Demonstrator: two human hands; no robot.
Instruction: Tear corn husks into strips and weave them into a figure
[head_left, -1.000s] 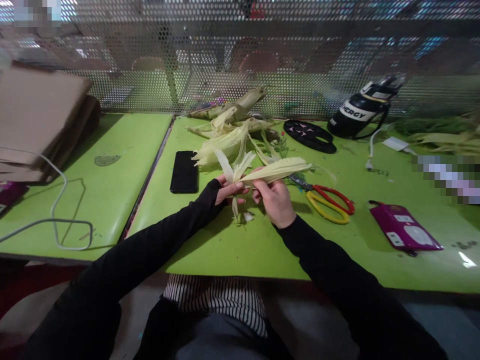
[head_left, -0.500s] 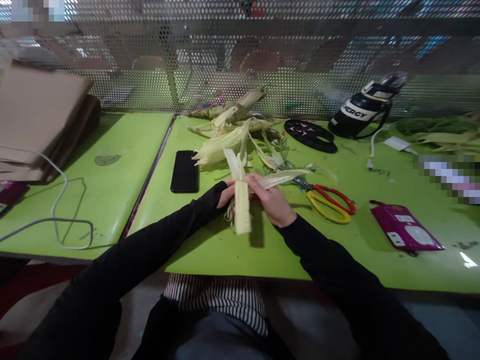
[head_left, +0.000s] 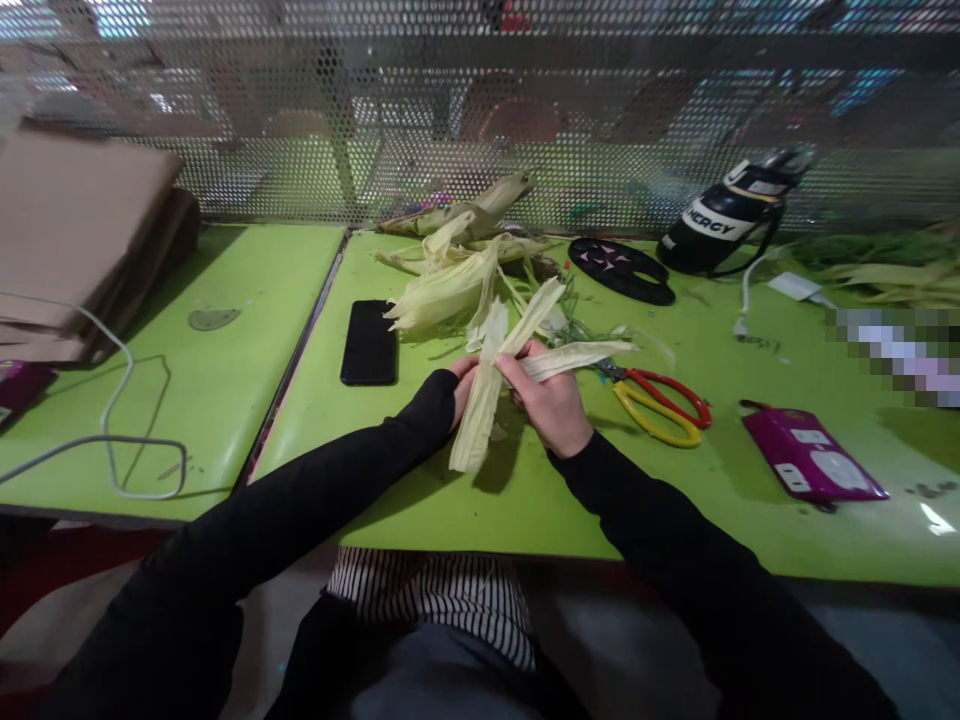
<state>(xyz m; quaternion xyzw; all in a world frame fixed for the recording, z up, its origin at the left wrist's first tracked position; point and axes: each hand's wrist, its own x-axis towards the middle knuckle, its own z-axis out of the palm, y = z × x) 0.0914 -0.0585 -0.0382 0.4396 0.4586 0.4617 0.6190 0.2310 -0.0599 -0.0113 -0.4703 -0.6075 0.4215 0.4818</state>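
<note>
Several pale strips of corn husk (head_left: 478,415) cross one another between my hands, above the green table. My left hand (head_left: 463,385) is closed on the strips from the left, its fingers partly hidden behind them. From the right, my right hand (head_left: 553,405) pinches the husk strips near where they cross, thumb on top. One strip points toward me, one up and right, another to the right past my right hand. Just beyond lies a heap of corn husks (head_left: 446,290). Scissors (head_left: 660,405) with one red and one yellow handle rest to the right of my right hand.
A black phone (head_left: 369,343) lies left of the husks. Further right are a purple pouch-like item (head_left: 814,455), a black palette-shaped tray (head_left: 621,272) and a black bottle (head_left: 724,220). Brown paper bags (head_left: 82,220) and a grey cable (head_left: 112,435) occupy the left. Perforated metal (head_left: 270,110) borders the back.
The strip hanging toward me has swung its lower end to the left. Another strip now sticks up and right between my hands. My left hand has shifted slightly right.
</note>
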